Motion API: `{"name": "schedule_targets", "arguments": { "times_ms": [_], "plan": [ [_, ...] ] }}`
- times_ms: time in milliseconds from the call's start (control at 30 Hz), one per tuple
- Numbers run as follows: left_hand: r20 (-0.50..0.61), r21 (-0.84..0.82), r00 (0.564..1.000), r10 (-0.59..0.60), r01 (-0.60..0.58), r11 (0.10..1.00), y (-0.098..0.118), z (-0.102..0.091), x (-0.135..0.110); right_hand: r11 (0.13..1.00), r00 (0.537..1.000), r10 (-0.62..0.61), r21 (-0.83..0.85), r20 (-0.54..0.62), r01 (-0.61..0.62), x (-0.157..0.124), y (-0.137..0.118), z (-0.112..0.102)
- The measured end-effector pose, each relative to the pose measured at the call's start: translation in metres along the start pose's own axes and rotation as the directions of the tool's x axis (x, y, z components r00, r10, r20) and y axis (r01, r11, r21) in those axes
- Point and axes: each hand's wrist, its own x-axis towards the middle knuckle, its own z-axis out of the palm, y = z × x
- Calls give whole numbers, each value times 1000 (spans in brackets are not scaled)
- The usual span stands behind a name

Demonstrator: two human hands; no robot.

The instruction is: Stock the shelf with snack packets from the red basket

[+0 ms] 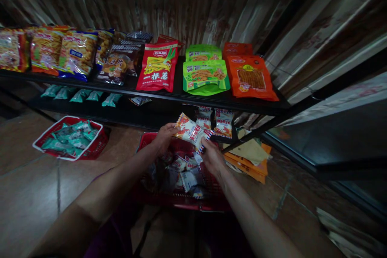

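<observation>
Both my hands hold one small white, red and orange snack packet (pixel 191 131) above a red basket (pixel 181 200). My left hand (pixel 165 136) grips its left end and my right hand (pixel 211 156) pinches its right end. The basket is in front of me on the floor and holds several similar small packets (pixel 184 171). Just beyond the held packet, more of the same packets (pixel 223 125) stand on the lower black shelf (pixel 145 116).
The upper black shelf (pixel 178 96) carries red (pixel 158 66), green (pixel 205 74) and orange (pixel 252 77) snack bags, with chip bags (pixel 77 54) at the left. Teal packets (pixel 81 96) lie on the lower shelf and in a second red basket (pixel 71 138). Flat orange cardboard (pixel 250 165) lies at the right.
</observation>
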Motion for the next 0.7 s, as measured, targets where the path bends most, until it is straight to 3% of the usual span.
{"name": "schedule_targets", "arguments": {
  "times_ms": [200, 367, 567, 700],
  "plan": [
    [-58, -18, 998, -27, 26, 999, 8, -7, -3, 998, 1000, 3, -70, -2, -3, -5, 1, 10],
    [-53, 115, 996, -75, 81, 990, 4, -19, -7, 992, 996, -85, -97, 2, 85, 1, 1, 6],
    [155, 355, 975, -160, 96, 930, -38, -23, -28, 967, 971, -214, -163, -104, 196, 18, -12, -10],
    [204, 400, 943, -261, 163, 902, -63, -22, -39, 936, 968, -243, -276, -65, 216, 21, -20, -12]
  ]
}}
